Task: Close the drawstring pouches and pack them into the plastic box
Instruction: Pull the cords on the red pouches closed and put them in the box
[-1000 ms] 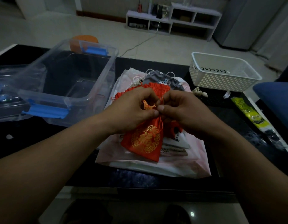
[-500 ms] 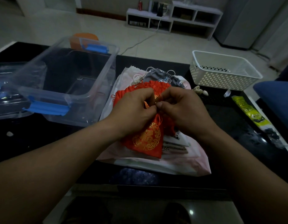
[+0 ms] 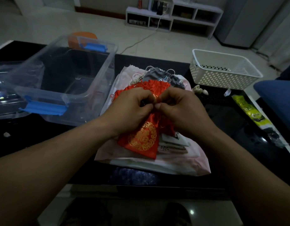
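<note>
The neck of the red pouch [image 3: 141,141] is pinched by left hand [image 3: 131,110] and right hand [image 3: 178,110]; its drawstring is hidden beneath curled fingers.

red pouch [image 3: 141,141] neck cinched tighter, fingers [image 3: 145,108] drawn closer together

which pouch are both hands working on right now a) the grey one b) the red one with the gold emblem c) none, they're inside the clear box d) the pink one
b: the left hand and right hand both pinch the gathered neck of the red pouch with the gold emblem; the grey pouch lies untouched behind it.
</note>
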